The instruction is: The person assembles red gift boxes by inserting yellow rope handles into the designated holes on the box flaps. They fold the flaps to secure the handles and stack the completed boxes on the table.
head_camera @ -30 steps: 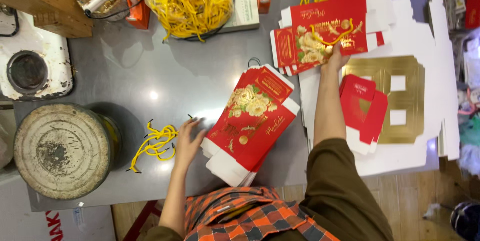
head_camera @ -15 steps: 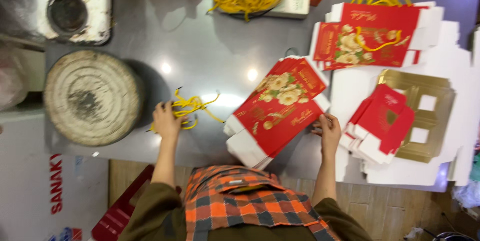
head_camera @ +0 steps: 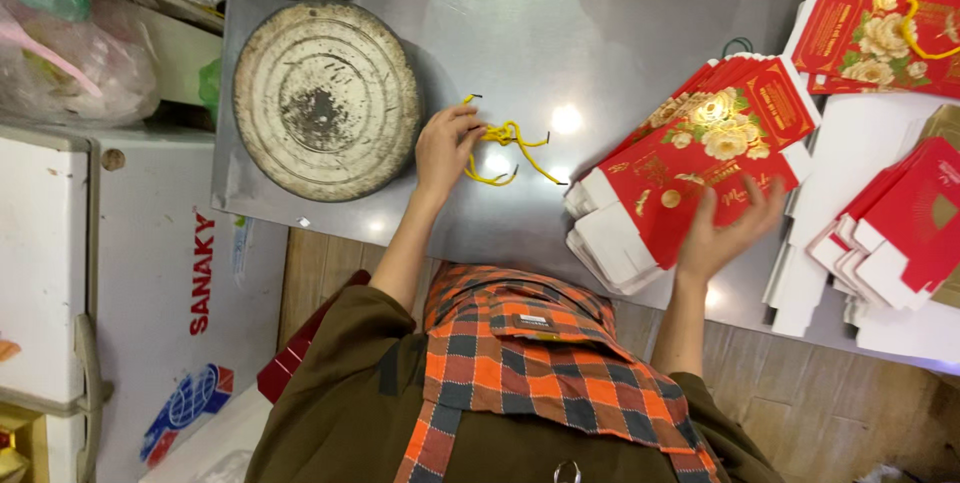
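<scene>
My left hand (head_camera: 446, 149) rests on a small bunch of yellow cords (head_camera: 505, 149) on the grey table (head_camera: 560, 33), its fingers pinching at the strands. My right hand (head_camera: 727, 228) lies with spread fingers on the lower edge of a stack of flat red gift bags with gold flowers (head_camera: 690, 168). That stack sits tilted near the table's front edge.
A round rusty metal tin (head_camera: 325, 101) stands left of the cords. More red flat bags (head_camera: 872, 35) and white card sheets (head_camera: 850, 158) lie at the right, with another red stack (head_camera: 905, 228) beside them. A white chest appliance (head_camera: 120, 273) stands at the left, below plastic bags.
The view has shifted right and closer. My left hand stays on the yellow cords. My right hand has moved from the far red bags back onto the near stack.
</scene>
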